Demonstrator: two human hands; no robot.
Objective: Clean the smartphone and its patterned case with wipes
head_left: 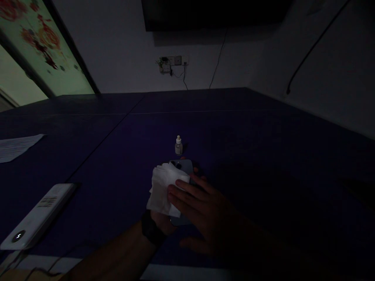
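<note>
A smartphone [185, 166] lies back side up in my left hand [161, 221], whose fingertips curl round its far right edge. Most of that hand is hidden under the phone and a white cloth or tissue [164, 189]. My right hand [202, 207] rests its outstretched fingers on the cloth, pressing it to the phone's back; the thumb stands apart. The camera lenses show at the phone's top, beside the cloth's upper edge. Just beyond the phone, a small dropper bottle [178, 146] with a white cap stands upright on the dark blue table [234, 144].
A white power bank [41, 216] with a lit round display lies at the left, with cables [43, 269] near its lower end. Printed paper [19, 147] is at the far left. Wall sockets [172, 61] and a dark screen [216, 13] are on the wall ahead. The room is dim.
</note>
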